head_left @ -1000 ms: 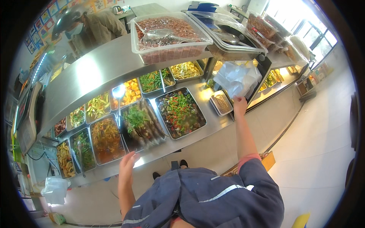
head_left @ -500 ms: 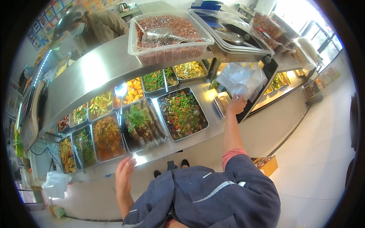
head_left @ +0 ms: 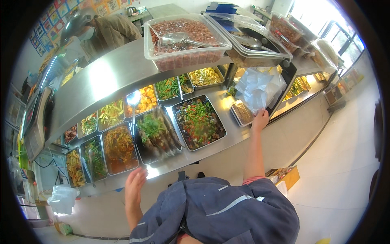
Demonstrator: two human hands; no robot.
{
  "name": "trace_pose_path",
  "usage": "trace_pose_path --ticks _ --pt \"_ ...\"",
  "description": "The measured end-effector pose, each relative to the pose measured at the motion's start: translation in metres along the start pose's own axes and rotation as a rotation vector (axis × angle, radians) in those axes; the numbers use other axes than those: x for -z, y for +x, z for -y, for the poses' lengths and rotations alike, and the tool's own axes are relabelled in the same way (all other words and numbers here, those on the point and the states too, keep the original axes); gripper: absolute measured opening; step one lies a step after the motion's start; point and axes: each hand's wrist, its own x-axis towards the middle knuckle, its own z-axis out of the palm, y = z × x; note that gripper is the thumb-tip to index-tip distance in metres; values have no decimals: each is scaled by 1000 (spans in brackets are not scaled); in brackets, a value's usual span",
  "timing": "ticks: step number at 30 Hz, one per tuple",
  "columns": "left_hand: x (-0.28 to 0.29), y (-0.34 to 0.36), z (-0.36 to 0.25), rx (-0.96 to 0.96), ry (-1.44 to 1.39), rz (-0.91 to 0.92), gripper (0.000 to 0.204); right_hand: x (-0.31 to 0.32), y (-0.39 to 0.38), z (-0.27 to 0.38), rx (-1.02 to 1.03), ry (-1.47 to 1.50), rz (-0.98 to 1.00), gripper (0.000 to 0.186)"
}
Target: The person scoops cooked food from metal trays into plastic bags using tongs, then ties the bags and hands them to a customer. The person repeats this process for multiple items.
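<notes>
My right hand [head_left: 260, 118] pinches the lower corner of a bunch of translucent white plastic bags [head_left: 256, 87] at the dark upright panel [head_left: 283, 87] of the food counter, beside a small rectangular container [head_left: 242, 112]. My left hand [head_left: 135, 185] is open and empty, its fingers slightly curved, by the counter's steel front edge [head_left: 157, 166]. Above it lie trays of cooked food: browned noodle-like strips [head_left: 120, 148], whole fish with green herbs [head_left: 152, 134], and a dark dish with red and green toppings [head_left: 199, 122]. A ladle [head_left: 133, 99] rests among them.
A steel shelf [head_left: 97, 81] over the trays bears a plastic tub of nuts [head_left: 183, 40] and stacked lidded trays [head_left: 256, 49]. A masked, capped person [head_left: 107, 30] stands behind the counter. A scale [head_left: 38, 126] stands left. A cardboard box [head_left: 290, 177] sits on the floor [head_left: 333, 183].
My right hand has shifted slightly up, then back down, while gripping the bags, which moved with it. My left hand has moved slightly, staying by the front edge. The view has shifted a little.
</notes>
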Motion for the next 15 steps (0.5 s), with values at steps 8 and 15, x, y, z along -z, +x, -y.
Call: trace_pose_path --ticks 8,15 --pt "-22 12 -18 24 20 162 45 80 -124 93 -51 233 726 28" --pt "-76 45 -39 170 -194 615 89 96 -236 224 -93 717 1572 32"
